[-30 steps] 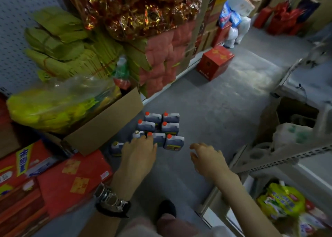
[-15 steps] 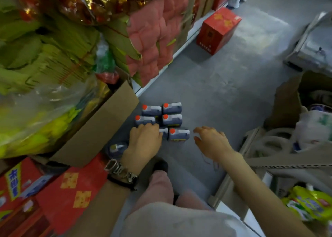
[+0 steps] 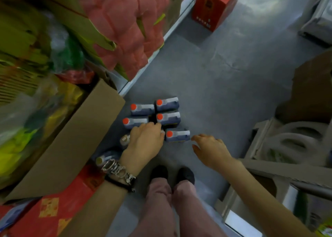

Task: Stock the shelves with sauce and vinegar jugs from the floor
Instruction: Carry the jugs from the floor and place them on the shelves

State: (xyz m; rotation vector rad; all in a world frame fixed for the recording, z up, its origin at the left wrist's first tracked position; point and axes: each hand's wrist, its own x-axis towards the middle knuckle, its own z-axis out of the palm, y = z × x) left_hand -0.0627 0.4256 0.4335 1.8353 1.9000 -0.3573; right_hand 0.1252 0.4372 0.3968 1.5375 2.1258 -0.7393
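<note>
Several jugs (image 3: 168,104) on floor (image 3: 215,86), left hand (image 3: 146,142) atop one, grip unclear, right hand (image 3: 210,149) spread

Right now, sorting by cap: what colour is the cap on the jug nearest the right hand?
Orange-red cap, best in head view.

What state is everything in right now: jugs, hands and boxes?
red-capped jugs, capped, upright on the floor
white-capped jugs, capped, on the floor
left hand, lying on the jug group, grip hidden
right hand, fingers spread, holding nothing
cardboard box, open, full of bagged goods
red box, closed, on the floor
</note>
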